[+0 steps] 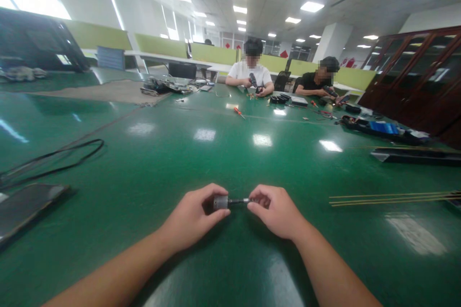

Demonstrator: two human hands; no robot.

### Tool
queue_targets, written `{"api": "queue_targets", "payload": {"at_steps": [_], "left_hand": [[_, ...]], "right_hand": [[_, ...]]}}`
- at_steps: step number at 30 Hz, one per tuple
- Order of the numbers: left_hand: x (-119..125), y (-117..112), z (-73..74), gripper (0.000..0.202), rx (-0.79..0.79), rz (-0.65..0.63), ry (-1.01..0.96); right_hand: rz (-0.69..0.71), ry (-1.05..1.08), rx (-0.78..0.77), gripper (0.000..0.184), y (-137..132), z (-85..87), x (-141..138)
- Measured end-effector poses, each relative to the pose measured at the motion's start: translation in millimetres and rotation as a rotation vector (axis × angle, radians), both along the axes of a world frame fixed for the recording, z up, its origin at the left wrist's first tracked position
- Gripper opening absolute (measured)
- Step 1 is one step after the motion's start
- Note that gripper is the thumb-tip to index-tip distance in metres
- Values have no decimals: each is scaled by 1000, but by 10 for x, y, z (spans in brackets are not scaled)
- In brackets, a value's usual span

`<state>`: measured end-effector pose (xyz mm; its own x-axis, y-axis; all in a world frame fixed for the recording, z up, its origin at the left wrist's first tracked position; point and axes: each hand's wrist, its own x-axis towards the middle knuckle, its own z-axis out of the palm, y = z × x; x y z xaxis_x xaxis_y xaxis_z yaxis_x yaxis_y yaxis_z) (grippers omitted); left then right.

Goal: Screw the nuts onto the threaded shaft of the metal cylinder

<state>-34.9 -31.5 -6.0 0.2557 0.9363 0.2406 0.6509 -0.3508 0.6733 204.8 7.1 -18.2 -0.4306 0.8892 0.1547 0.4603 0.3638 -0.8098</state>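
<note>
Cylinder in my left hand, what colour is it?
The cylinder is silver-grey, shown best in the head view.

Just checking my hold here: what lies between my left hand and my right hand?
In the head view, a thin dark shaft runs from the metal cylinder, in the grip of your left hand, to your right hand.

Out there, I have my bare left forearm (133, 264) and right forearm (333, 266) angled inward from below. My left hand (196, 213) clasps in a wide C, thumb lowest; my right hand (279, 211) pinches, fingers curled, both hands' tips facing each other.
</note>
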Motion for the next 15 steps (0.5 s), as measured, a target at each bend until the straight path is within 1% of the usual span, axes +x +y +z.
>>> {"api": "queue_targets", "payload": {"at_steps": [7,15], "left_hand": [[-10,2,-13,22,-7,1,-2],[-13,8,4,21,-15,0,-6]], "right_hand": [[-4,2,1,5,-9,17,-1],[-6,3,0,5,10,10,21]]}}
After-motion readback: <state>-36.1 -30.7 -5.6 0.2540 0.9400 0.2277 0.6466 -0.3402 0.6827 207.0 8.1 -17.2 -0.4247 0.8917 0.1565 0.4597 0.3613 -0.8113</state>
